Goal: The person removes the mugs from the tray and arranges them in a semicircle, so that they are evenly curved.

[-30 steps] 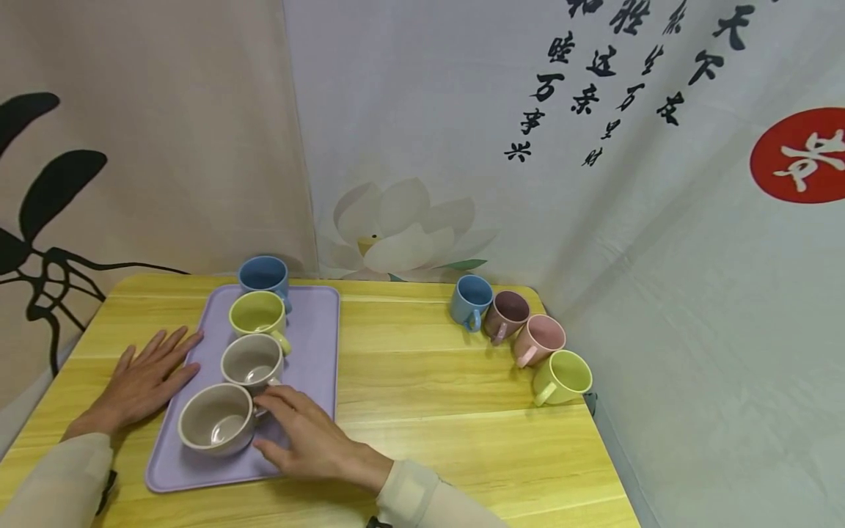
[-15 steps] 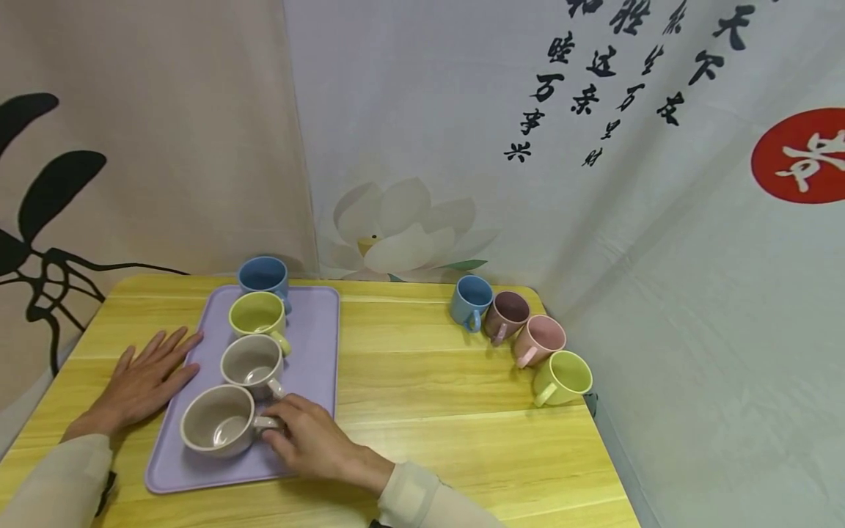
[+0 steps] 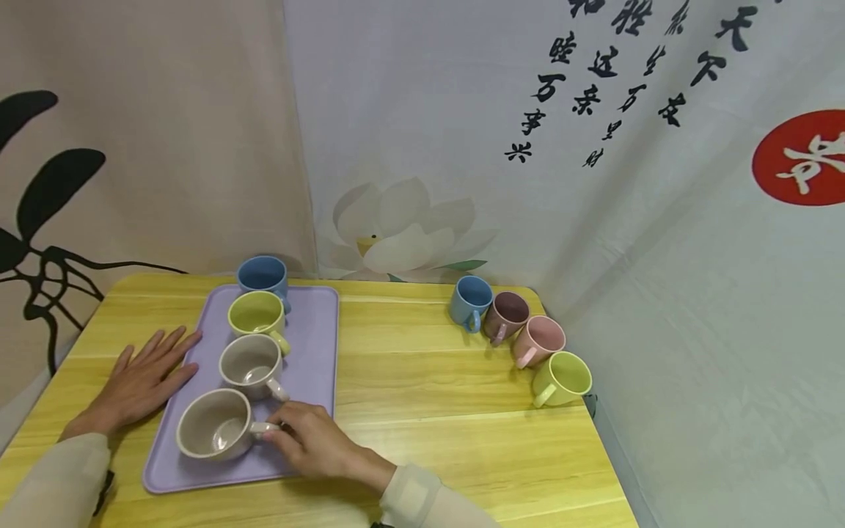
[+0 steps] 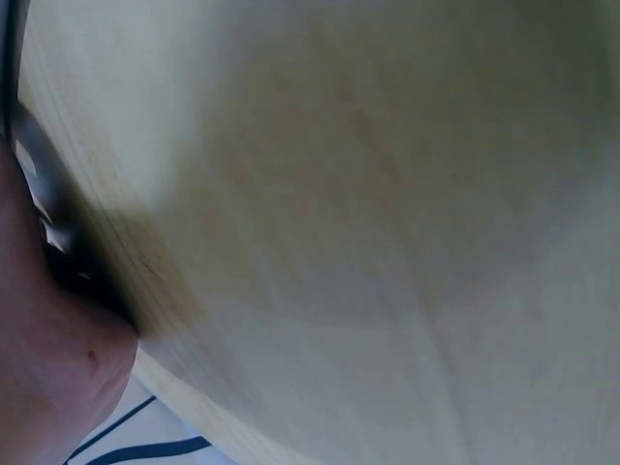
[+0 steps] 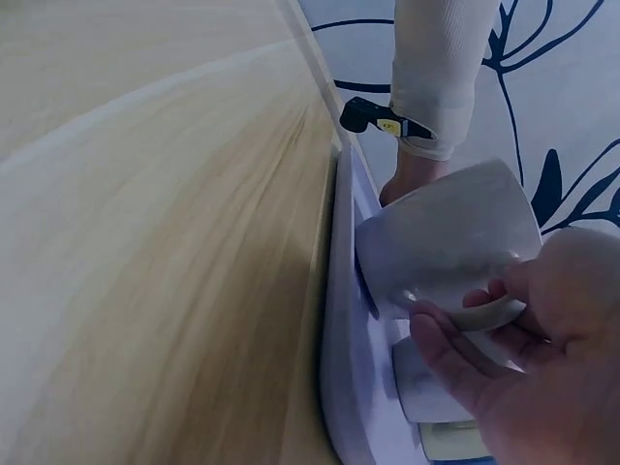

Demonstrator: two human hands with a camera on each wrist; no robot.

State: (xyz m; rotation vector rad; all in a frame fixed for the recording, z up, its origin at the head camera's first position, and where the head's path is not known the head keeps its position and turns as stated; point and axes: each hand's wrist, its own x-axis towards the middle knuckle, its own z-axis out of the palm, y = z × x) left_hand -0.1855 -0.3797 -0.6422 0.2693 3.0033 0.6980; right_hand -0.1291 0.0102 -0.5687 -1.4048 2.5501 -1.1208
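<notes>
The wooden counter carried the purple tray at its 9 o'clock. The left hand lay flat, fingers spread, by the tray's 9 o'clock edge; the right hand, at 4 o'clock, pinched the handle of the nearest grey mug. That mug was at the tray's 7 o'clock; whether its base touched was unclear. Another grey mug stood at its 1 o'clock. Smaller mugs lined the counter's 2 o'clock. The pinched handle pointed toward 3 o'clock.
</notes>
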